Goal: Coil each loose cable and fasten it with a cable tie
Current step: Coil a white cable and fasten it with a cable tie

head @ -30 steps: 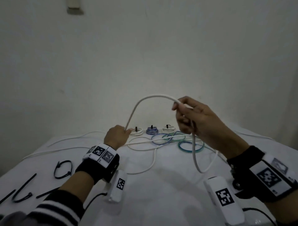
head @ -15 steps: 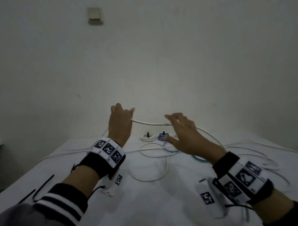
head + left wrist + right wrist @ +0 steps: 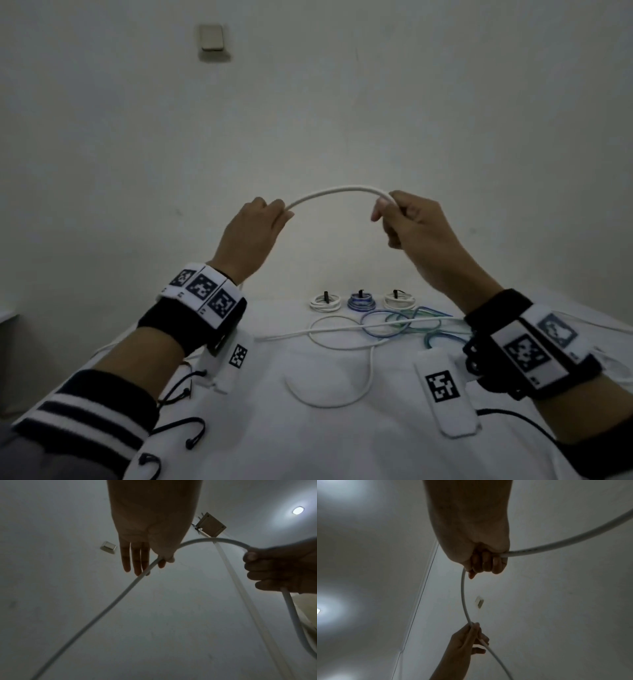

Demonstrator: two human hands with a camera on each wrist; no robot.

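Observation:
A thick white cable [image 3: 337, 192] arches in the air between both raised hands. My left hand [image 3: 255, 228] pinches it between thumb and forefinger, the other fingers [image 3: 135, 559] straight. My right hand [image 3: 407, 222] grips it in a closed fist [image 3: 485, 562]. In the left wrist view the cable [image 3: 96, 616] runs down and left from the pinch; another length [image 3: 565, 545] leaves the right fist to the side. More white cable [image 3: 346, 342] loops on the white table [image 3: 342, 442] below, beside loose blue and green cables [image 3: 404, 323].
Three tied coils stand at the table's far edge: white [image 3: 325, 303], blue [image 3: 360, 302], white [image 3: 399, 301]. Black cable ties [image 3: 181, 428] lie at the near left. A wall with a switch [image 3: 211, 38] rises behind the table.
Both hands rose well above the table. The right hand, earlier open over the cable, now grips it in a fist; the cable between the hands bows upward.

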